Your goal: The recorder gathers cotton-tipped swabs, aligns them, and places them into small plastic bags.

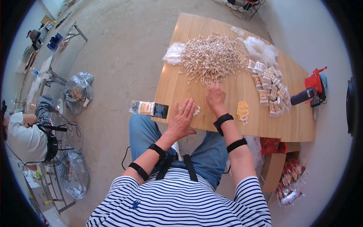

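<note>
A large loose heap of cotton swabs [213, 56] covers the far middle of the wooden table [170, 89]. My left hand [182, 118] lies flat near the front edge, fingers stretched out. Beside and partly under those fingers is a small bunch of cotton swabs [196, 110]. My right hand [216, 96] is at the near edge of the heap, its fingers curled in; what they pinch is too small to make out. At the left table corner lies a clear packet of cotton swabs [146, 108]. Several small yellow cards [242, 111] lie to the right of my right wrist.
Filled swab packets [269, 87] are piled on the right, with clear plastic bags [261, 50] behind them. More clear bags [174, 53] lie left of the heap. A dark bottle [302, 96] and a red pouch [314, 81] sit at the right edge. Another person [30, 132] works at far left.
</note>
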